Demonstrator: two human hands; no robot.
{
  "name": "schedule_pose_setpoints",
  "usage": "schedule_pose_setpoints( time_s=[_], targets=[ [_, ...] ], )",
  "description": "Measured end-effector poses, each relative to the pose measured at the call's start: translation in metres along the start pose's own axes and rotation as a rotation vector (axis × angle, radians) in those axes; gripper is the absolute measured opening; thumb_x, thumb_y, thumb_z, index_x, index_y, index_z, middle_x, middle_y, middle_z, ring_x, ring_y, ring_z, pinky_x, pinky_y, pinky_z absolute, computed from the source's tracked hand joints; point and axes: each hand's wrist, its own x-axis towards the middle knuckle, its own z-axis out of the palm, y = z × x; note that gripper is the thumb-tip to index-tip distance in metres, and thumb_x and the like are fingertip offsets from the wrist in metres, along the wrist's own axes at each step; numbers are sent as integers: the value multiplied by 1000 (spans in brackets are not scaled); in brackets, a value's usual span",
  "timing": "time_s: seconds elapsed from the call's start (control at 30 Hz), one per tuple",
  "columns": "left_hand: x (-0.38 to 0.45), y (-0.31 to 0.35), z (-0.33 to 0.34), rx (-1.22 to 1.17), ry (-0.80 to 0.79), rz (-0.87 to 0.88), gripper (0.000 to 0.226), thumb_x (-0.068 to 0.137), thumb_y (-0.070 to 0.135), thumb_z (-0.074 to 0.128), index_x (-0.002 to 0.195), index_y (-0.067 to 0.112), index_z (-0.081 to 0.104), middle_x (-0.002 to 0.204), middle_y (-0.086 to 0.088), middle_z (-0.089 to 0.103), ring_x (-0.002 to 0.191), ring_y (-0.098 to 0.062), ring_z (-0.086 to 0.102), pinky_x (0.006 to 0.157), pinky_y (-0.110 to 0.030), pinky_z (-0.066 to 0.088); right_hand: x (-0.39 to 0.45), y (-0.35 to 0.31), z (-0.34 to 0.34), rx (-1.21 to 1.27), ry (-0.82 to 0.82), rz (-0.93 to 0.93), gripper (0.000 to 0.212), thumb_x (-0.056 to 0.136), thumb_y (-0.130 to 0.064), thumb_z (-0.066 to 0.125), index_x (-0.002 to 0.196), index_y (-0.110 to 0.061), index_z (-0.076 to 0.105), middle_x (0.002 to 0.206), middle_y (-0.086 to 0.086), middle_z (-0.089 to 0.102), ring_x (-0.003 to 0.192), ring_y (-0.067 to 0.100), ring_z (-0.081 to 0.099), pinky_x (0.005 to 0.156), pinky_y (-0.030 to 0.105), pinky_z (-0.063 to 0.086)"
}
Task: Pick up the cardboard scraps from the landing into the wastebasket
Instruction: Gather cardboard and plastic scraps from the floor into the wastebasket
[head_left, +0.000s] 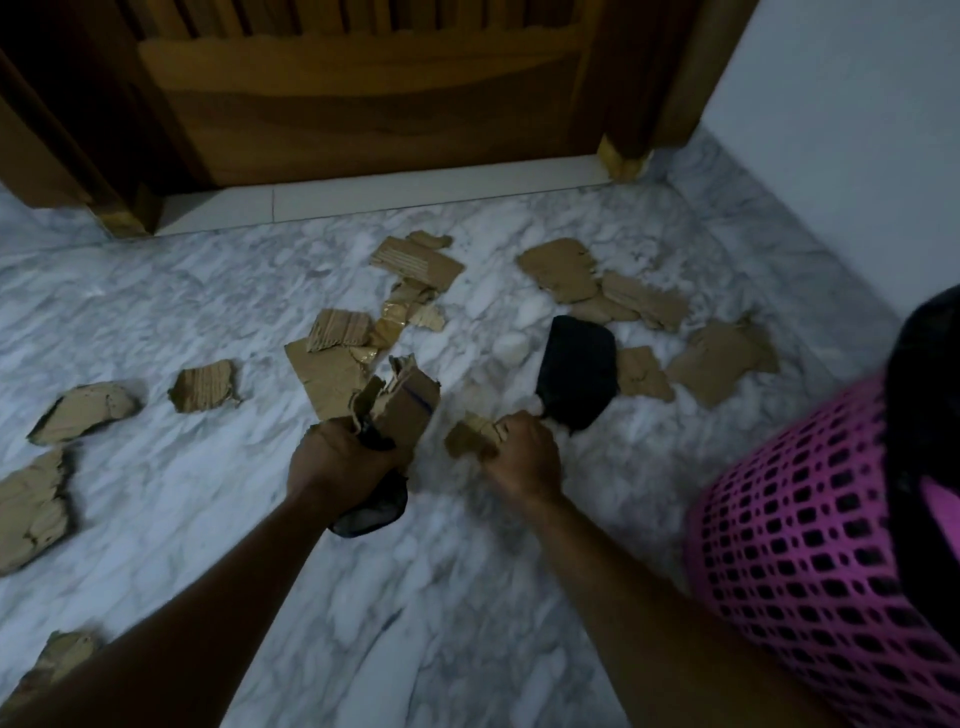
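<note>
Several torn brown cardboard scraps lie scattered over the marble landing floor (156, 322). My left hand (337, 457) is closed around a bunch of cardboard scraps (405, 400) held upright, with something dark hanging below the fist. My right hand (524, 457) grips a small cardboard scrap (470, 436) just right of the bunch. The pink mesh wastebasket (810, 545) with a black liner stands at the right edge, close to my right forearm. A scrap pile (332, 358) lies just beyond my hands.
A black object (576, 374) lies on the floor beyond my right hand, with scraps (561, 270) behind it. More scraps (83, 410) sit at the left. A wooden door (363, 104) closes the far side; a white wall (857, 130) rises at the right.
</note>
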Motion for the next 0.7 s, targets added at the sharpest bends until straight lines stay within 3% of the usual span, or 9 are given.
schedule_pose_setpoints(
  time_s=[0.07, 0.2, 0.27, 0.33, 0.43, 0.5, 0.57, 0.63, 0.7],
  targets=[
    [0, 18, -1, 0, 2, 29, 29, 74, 50, 80, 74, 27, 62, 70, 4, 66, 62, -10, 59, 58, -27, 48, -7, 3, -4, -1, 20, -26, 11, 83, -25, 71, 87, -17, 64, 99, 10, 67, 98, 32, 63, 79, 31, 42],
    [-1, 46, -2, 8, 29, 83, 34, 73, 51, 81, 70, 24, 62, 65, 5, 63, 59, -9, 58, 48, -23, 40, -8, 3, -22, 68, 144, -54, 27, 76, -31, 63, 60, -26, 41, 67, 0, 56, 68, 29, 61, 65, 32, 44],
    [-1, 57, -4, 5, 42, 89, 37, 73, 50, 82, 66, 25, 55, 61, 7, 57, 56, -7, 55, 45, -22, 34, 10, 1, -40, 38, 198, -18, 29, 76, -31, 62, 59, -26, 39, 66, 0, 53, 66, 28, 56, 79, 42, 53],
    [3, 67, -3, 15, 39, 100, 38, 73, 51, 82, 68, 23, 56, 60, 7, 56, 56, -7, 55, 44, -22, 34, 33, -1, -60, 13, 210, 57, 32, 79, -27, 64, 59, -28, 40, 65, -2, 46, 72, 31, 54, 102, 53, 44],
    [12, 84, -6, 64, -10, 116, 41, 72, 55, 81, 72, 20, 60, 61, 5, 59, 57, -10, 58, 46, -23, 37, 51, 3, -69, -93, 48, 156, 13, 90, -27, 57, 79, -23, 62, 85, 6, 62, 102, 34, 60, 120, 57, 18],
    [17, 103, -13, 104, -32, 151, 47, 71, 59, 79, 76, 15, 63, 64, -1, 63, 61, -16, 62, 50, -26, 44, 49, 9, -61, -133, -40, 101, 16, 92, -25, 53, 79, -18, 59, 91, 8, 61, 105, 33, 60, 116, 57, 28],
    [20, 126, -20, 125, -42, 190, 48, 73, 59, 78, 77, 14, 62, 67, -4, 63, 64, -19, 63, 52, -28, 45, 37, 13, -51, -57, -55, 73, 17, 92, -20, 58, 104, -10, 64, 110, 11, 61, 113, 33, 58, 109, 46, 42],
    [16, 145, -27, 137, -49, 207, 45, 75, 57, 77, 73, 17, 58, 67, -4, 61, 62, -17, 60, 50, -27, 42, 21, 14, -48, -27, -31, 55, 35, 91, -17, 63, 124, -8, 59, 126, 12, 57, 119, 31, 55, 101, 38, 44],
    [9, 157, -31, 162, -52, 222, 45, 75, 57, 77, 69, 17, 56, 63, -3, 59, 57, -16, 56, 47, -25, 37, 4, 17, -47, -37, -29, 32, 33, 89, -14, 63, 121, -9, 58, 126, 10, 56, 117, 30, 55, 98, 37, 43]
  ],
)
